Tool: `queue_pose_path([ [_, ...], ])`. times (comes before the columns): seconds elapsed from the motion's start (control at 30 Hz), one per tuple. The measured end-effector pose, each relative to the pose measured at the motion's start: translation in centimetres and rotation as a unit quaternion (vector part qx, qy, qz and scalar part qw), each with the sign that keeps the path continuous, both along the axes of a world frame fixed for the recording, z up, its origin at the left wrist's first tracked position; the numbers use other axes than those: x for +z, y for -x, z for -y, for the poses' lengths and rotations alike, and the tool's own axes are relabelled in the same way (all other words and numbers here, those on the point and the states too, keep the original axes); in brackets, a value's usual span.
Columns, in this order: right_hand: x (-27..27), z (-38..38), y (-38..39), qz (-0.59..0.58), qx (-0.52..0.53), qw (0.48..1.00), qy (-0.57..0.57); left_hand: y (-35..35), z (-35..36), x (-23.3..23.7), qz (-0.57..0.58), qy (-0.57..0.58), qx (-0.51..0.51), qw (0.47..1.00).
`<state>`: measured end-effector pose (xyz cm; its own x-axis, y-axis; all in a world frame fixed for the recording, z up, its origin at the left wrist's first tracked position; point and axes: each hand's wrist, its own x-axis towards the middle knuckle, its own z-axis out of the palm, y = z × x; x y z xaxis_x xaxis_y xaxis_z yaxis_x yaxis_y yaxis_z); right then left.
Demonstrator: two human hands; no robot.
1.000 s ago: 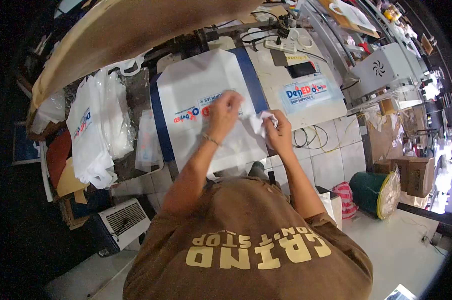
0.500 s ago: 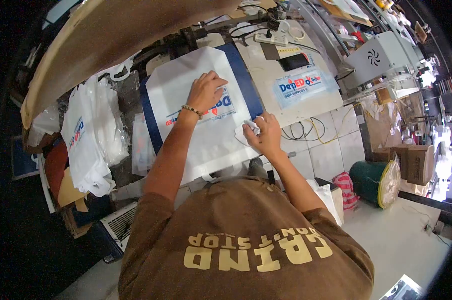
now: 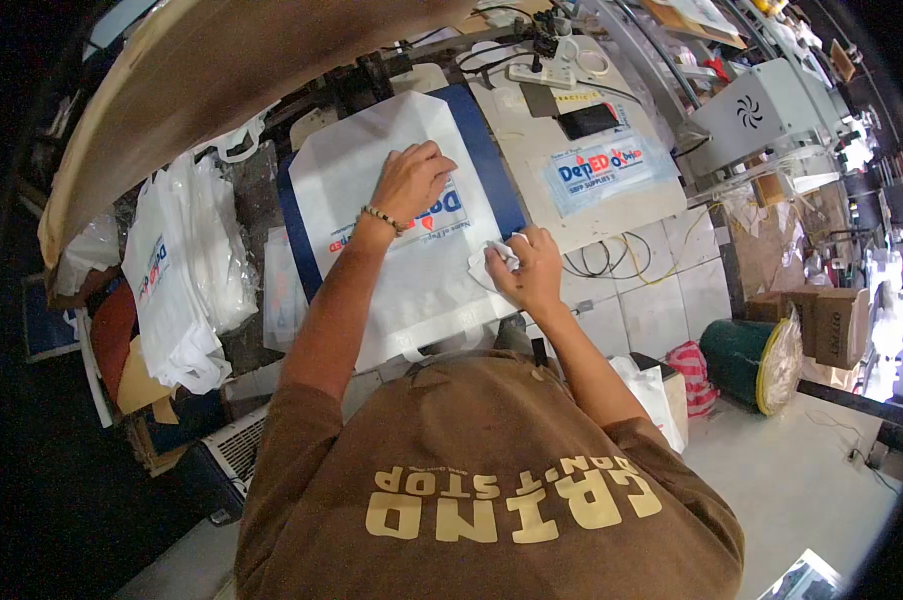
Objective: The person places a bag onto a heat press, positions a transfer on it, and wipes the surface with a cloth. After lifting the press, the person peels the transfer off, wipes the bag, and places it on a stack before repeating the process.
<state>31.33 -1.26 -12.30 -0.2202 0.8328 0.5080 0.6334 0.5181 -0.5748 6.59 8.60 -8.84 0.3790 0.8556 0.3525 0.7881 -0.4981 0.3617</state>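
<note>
Seen from above, past a brown shirt: one white bag laid flat on one blue pad on the counter. Long axis running away from the body, far end leaning slightly left. Tapered end pointing away, loop handles at the near edge. One blue-and-red logo across the middle, partly covered.

Left hand palm-down on the bag's middle, right over the logo, fingers loosely spread and flat on the fabric, pinching nothing. One beaded bracelet on that wrist.

Right hand at the bag's right edge, toward the near corner, fingers curled tight around one crumpled white wad. Wad over the bag's edge, contact hard to tell. Two hands near each other, not touching.

To the left, one heap of white bags, same logo on the top one, number in the heap impossible to tell. To the right on the counter, one clear printed sheet with the same logo, well apart from both hands. Beyond it, one dark phone and one white power strip.
</note>
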Motion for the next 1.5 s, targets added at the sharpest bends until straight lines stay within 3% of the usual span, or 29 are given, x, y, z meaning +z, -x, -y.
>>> queue_pose_path([
  [0.5,-0.1,-0.1,0.0,-0.009,0.002,1.000,0.003,-0.5,3.4,-1.9,0.007,-0.164,0.012,0.986],
  [1.13,0.3,-0.1,0.0,-0.003,-0.001,1.000,-0.002,-0.8,6.5,-1.6,0.022,-0.192,0.010,0.981],
  [1.5,0.0,-0.2,0.0,-0.004,0.000,1.000,-0.007,-0.8,8.6,-1.4,0.015,-0.134,0.023,0.991],
])
